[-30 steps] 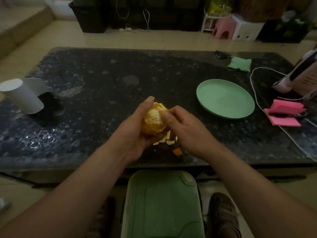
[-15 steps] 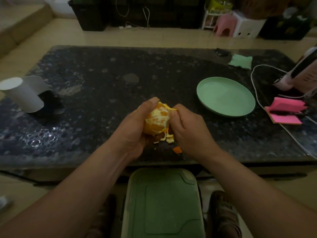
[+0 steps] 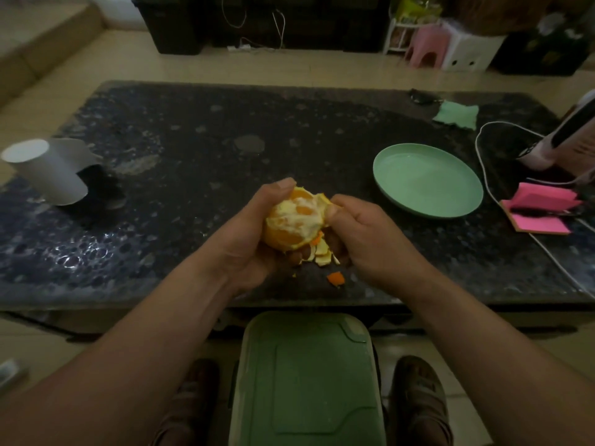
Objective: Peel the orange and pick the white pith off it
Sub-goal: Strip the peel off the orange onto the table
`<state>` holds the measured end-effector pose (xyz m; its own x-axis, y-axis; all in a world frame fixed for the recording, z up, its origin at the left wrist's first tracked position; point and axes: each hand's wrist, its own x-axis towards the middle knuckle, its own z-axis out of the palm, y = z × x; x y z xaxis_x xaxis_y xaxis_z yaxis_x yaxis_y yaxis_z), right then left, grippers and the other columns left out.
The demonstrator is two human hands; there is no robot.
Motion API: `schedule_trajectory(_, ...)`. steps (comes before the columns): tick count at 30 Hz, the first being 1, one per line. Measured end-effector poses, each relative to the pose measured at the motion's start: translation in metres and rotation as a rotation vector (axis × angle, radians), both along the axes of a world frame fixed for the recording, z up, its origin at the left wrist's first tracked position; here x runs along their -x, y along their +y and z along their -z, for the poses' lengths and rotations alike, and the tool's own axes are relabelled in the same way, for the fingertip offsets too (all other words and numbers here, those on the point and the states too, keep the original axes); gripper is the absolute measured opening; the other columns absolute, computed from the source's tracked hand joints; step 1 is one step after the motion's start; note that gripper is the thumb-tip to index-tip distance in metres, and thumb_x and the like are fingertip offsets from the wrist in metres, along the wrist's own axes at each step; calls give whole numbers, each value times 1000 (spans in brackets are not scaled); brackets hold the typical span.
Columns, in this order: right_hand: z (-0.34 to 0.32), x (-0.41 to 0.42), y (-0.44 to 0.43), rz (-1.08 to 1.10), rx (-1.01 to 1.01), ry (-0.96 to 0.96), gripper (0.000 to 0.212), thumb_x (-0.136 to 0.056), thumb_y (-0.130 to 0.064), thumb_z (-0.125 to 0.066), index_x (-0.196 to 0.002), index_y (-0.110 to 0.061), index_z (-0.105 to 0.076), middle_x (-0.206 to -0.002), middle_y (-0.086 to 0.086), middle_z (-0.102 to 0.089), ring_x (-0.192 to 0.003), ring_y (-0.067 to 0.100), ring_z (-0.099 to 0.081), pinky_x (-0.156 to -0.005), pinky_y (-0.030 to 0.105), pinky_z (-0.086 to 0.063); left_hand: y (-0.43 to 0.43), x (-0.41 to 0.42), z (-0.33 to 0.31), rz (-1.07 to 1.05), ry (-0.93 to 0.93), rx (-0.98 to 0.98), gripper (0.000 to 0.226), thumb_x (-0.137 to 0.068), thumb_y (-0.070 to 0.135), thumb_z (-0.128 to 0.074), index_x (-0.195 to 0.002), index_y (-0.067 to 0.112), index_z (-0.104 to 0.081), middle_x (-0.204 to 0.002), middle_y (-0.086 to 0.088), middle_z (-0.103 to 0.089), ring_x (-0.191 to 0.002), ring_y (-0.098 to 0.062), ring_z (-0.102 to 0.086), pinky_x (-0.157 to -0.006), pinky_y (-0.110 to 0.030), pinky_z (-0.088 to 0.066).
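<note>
— While the left grip [image 3: 244, 243] cups the orange [image 3: 294, 220] over the desk [image 3: 193, 156], how should the peel [image 3: 322, 198] come off?
— The right grip [image 3: 367, 233] pinches it at the top; pull low along the fruit, slowly.

Plate [image 3: 428, 180] right of orange [image 3: 294, 220] — both over table [image 3: 193, 156].

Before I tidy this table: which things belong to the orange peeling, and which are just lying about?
In use: half-peeled orange, left hand, right hand, loose orange peel scraps.
Lying about: empty round green plate, white paper roll, pink sticky notes, green cloth, white cable.
</note>
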<state>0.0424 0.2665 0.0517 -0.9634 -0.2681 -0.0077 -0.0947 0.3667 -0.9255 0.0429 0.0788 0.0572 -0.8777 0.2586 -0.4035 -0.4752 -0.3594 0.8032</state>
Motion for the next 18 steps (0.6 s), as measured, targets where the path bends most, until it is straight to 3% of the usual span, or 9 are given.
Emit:
schedule_trajectory(3,-2,-3,-8,38,249,-120,36,-113,-23,-42,-79,-13,-52,-63,7,-46,-53,17,-42,-48,26,-35,-2,0,3,40,-23,-136,53,-84,59,-66,-104,12,-80,-97,-15,-71,-65,-23,-63,-49,-24,-53)
schedule_trajectory(8,2,-4,-17,118,629,-389,32,-109,-23,-40,-81,-16,-53,-61,-1,-38,-50,12,-36,-50,29,-21,-2,-3,14,64,-61,-324,64,-88,63,-63,-123,10,-72,-105,-13,-69,-71,-21,-63,-50,-21,-55)
schedule_trajectory(10,3,-1,-17,149,928,-520,30,-106,-22,-38,-80,-17,-52,-59,-4,-34,-48,10,-34,-42,22,-23,-3,-1,17,34,-83,-427,65,-88,64,-62,-129,13,-66,-107,-12,-67,-71,-21,-64,-51,-20,-55)
schedule_trajectory(12,4,1,-14,163,1031,-591,29,-106,-22,-39,-82,-18,-54,-58,-6,-34,-47,9,-34,-39,20,-25,-8,3,18,-15,-79,-477,64,-87,64,-64,-129,15,-65,-108,-13,-67,-73,-21,-65,-53,-20,-55)
schedule_trajectory(13,6,2,-12,182,889,-563,29,-108,-24,-41,-83,-18,-56,-59,-5,-38,-48,9,-36,-40,21,-26,-11,5,18,-25,-53,-454,63,-87,63,-66,-129,15,-66,-110,-14,-68,-75,-23,-65,-55,-22,-56)
schedule_trajectory(15,14,5,-8,199,220,-335,31,-110,-28,-46,-86,-16,-62,-63,-3,-52,-52,11,-47,-44,27,-36,-13,7,17,-41,0,-355,63,-86,59,-72,-128,12,-69,-116,-18,-68,-80,-27,-67,-58,-25,-58)
schedule_trajectory(17,25,10,-5,174,-362,-104,25,-109,-24,-48,-96,-16,-68,-83,-1,-68,-73,14,-64,-60,31,-50,-13,9,17,-89,17,-230,61,-86,54,-76,-127,10,-71,-118,-19,-69,-84,-30,-70,-60,-29,-60)
schedule_trajectory(18,31,12,-5,160,-485,-69,23,-108,-21,-48,-109,-18,-70,-98,-2,-71,-87,16,-67,-69,33,-53,-12,9,19,-120,23,-167,59,-85,51,-76,-128,10,-70,-119,-18,-71,-87,-30,-72,-62,-32,-62)
